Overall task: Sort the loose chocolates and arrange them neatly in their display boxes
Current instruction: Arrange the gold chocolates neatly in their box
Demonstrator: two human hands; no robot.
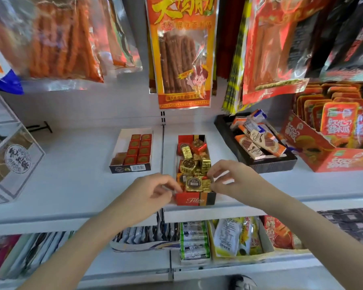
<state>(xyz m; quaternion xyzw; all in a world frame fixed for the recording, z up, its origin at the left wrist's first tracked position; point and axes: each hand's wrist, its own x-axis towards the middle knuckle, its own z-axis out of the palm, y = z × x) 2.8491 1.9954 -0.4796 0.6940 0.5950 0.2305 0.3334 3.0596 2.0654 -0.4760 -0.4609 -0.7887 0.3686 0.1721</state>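
**Both hands at the front of the mixed chocolate box**

On the far left of the white shelf [76, 181] stands a clear plastic case [13, 162] with a round label; its contents are hard to make out and its left part is cut off by the frame edge. Next comes a white display box [132, 150], holding eight red square chocolates [140, 148] in two neat rows of four, with a brownish piece at its front left corner that I cannot identify.

The left hand [153, 191] is at the front left corner of the red and black display box [194, 200]. Its fingers are curled and the fingertips seem to pinch something small at the box edge, but what they hold is hidden. This box is in the middle of the shelf and is filled with a loose pile of gold wrapped chocolates [194, 183] mixed with at least one red wrapped chocolate [199, 146]; the exact number cannot be counted. The right hand [231, 176] reaches in from the right, with thumb and forefinger pinching a gold piece at the front right of the pile.

Further right, a black tray [260, 162] contains several orange and white chocolate bars [258, 143] lying in disorder. At the far right, a red carton [331, 158] holds upright red packets [336, 120], blurred and partly cut off.
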